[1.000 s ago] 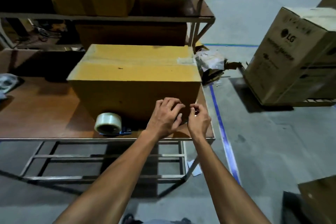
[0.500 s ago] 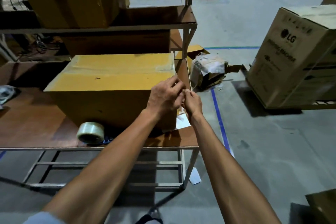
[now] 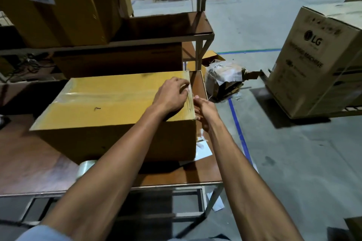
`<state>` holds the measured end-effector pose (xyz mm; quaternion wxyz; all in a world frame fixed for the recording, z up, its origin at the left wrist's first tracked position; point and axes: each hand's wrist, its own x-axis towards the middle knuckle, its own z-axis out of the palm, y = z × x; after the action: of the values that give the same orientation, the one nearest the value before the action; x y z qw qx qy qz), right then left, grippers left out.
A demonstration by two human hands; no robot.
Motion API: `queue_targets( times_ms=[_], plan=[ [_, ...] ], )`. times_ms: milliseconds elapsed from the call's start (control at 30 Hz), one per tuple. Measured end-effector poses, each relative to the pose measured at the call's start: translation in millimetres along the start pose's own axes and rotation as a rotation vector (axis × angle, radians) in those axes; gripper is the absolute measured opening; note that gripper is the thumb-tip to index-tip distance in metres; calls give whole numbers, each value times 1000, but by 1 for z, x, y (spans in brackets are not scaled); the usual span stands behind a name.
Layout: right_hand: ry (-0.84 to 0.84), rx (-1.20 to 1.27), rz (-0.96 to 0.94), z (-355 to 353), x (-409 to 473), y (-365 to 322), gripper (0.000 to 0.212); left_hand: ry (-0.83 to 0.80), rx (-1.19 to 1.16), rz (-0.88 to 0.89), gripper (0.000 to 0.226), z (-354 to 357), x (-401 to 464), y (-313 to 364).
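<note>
L hand (image 3: pixel 172 94) fingers together, pressing clear tape strip (image 3: pixel 190 95) onto top right edge of yellow-brown cardboard box (image 3: pixel 109 103); brown wooden table (image 3: pixel 29 162) under box. R hand (image 3: pixel 205 109) at box's right side, fingers curled, grip unclear. Risk: slack tape creases, lifts off corner.

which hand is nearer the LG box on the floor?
Right. The right hand is at the yellow box's right end, on the LG box side; the left hand rests on that box's top, further left.
</note>
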<state>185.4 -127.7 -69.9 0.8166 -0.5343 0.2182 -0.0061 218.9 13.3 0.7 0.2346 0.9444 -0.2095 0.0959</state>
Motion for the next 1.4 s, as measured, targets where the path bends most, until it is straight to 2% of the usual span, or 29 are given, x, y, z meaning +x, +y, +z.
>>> queue_targets(
  times_ms=[100,267,433,567,667,733,867,1100,1400],
  plan=[
    [10,29,23,-4,13,1,6,17,-39,-21,39,7,13,-6],
    [-162,-16,-1,-15,33,-1,19,59,-77,-55,29,10,25,-7],
    [-282,-199,-81,-28,40,-4,11,71,-74,-92,25,8,24,0],
    [-381,-246,-120,-39,44,-9,12,54,-88,-126,27,4,20,6],
    [-425,-283,-183,-38,39,-14,23,28,-103,-154,30,2,17,11],
    [-421,-305,-232,-38,36,-14,27,11,-106,-178,32,2,15,14],
    [-374,-355,-295,-40,34,-11,19,27,-102,-203,36,8,10,22],
    [-373,-343,-218,-37,39,-12,19,38,-88,-195,36,8,7,25],
    [-449,-574,-272,-32,46,-21,24,28,-99,-175,35,8,7,20]
  ],
)
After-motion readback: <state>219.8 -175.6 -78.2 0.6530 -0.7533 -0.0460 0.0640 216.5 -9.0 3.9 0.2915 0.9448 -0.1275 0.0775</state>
